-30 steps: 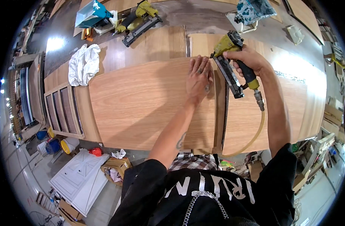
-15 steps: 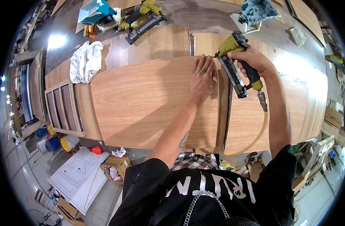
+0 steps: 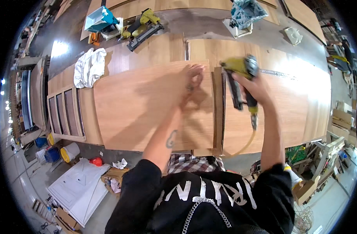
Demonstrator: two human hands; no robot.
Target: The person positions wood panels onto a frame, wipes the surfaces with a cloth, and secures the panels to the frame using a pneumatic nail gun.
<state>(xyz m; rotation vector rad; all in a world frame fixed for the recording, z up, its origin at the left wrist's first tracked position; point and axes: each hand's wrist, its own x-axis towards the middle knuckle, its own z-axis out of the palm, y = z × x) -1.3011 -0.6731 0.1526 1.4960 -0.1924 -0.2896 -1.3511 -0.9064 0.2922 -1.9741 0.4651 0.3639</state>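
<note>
Head view: left hand [image 3: 194, 80] flat, open on wood panel [image 3: 147, 105], right hand [image 3: 252, 87] gripping nail gun [image 3: 237, 78], white cloth [image 3: 89, 67] nearby.

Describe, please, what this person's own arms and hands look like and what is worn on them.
Both forearms are bare, with black sleeves pushed up near the elbows. The left forearm bears a small dark tattoo. The left hand and right hand wear no gloves.

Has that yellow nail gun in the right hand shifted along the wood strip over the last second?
Cannot tell: the nail gun sits by the far end of the upright strip, as before; only the camera clearly moved.
</note>
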